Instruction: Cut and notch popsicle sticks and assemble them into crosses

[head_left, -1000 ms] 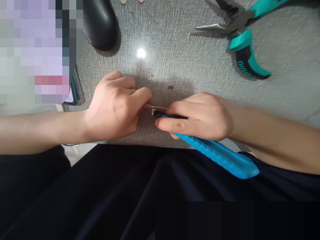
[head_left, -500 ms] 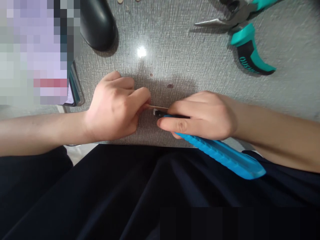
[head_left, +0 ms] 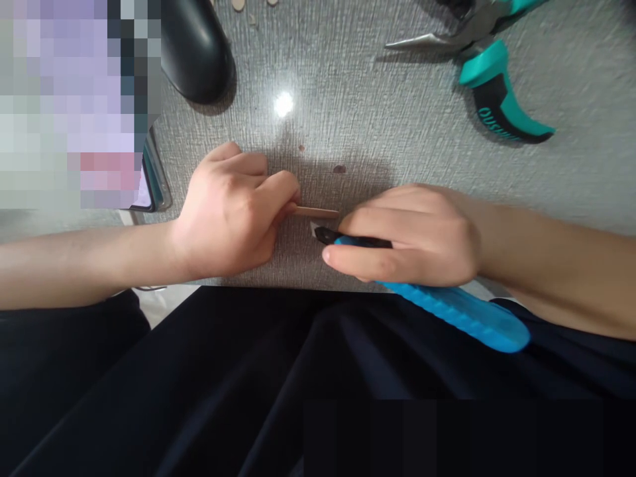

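My left hand (head_left: 233, 212) is closed, pinching one end of a thin wooden stick (head_left: 318, 212) that lies flat on the grey textured table (head_left: 377, 119). My right hand (head_left: 417, 235) is wrapped round a blue utility knife (head_left: 447, 311). The knife's short blade and black tip (head_left: 320, 233) sit just below the stick's right part, close to it. The handle slants down to the right over my dark lap.
Teal-handled pliers (head_left: 489, 99) lie at the far right of the table. A black rounded object (head_left: 196, 50) stands at the back left, with small wood chips beyond it. A device with a blurred screen (head_left: 149, 179) sits at the left edge.
My right hand and the knife have slid slightly right and down, baring more of the stick. My left hand has kept its place.
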The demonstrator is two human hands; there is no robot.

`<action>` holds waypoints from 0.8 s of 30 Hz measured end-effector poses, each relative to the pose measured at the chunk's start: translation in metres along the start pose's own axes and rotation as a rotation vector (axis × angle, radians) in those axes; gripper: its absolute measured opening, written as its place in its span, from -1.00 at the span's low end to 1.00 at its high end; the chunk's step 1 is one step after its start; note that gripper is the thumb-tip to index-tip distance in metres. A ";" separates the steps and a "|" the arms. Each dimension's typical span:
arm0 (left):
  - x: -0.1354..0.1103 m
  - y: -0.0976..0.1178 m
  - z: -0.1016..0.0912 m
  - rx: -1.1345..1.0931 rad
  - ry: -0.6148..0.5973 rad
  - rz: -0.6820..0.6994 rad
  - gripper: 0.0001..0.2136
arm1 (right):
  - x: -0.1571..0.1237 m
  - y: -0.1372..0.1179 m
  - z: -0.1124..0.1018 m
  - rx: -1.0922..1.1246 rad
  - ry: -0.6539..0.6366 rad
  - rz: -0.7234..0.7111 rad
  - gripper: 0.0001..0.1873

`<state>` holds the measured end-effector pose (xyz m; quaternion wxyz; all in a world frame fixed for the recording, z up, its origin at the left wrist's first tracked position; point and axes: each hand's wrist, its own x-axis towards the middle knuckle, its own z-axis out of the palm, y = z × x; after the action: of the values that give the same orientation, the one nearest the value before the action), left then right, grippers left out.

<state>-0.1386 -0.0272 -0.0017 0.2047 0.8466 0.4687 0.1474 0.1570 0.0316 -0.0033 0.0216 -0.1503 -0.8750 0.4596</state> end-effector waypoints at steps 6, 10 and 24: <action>0.001 -0.002 0.002 -0.163 0.001 -0.073 -0.82 | 0.001 -0.001 0.010 -0.236 0.115 -0.185 -0.51; 0.000 -0.004 0.003 -0.146 -0.035 -0.051 -0.76 | 0.004 -0.001 0.011 -0.203 0.083 -0.131 -0.60; -0.002 0.000 0.006 -0.134 0.093 -0.016 -0.80 | 0.000 0.003 0.005 -0.186 0.120 -0.068 -0.50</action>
<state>-0.1371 -0.0302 -0.0073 0.2402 0.8194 0.4735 0.2162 0.1563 0.0288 -0.0086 0.0755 -0.1489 -0.9157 0.3656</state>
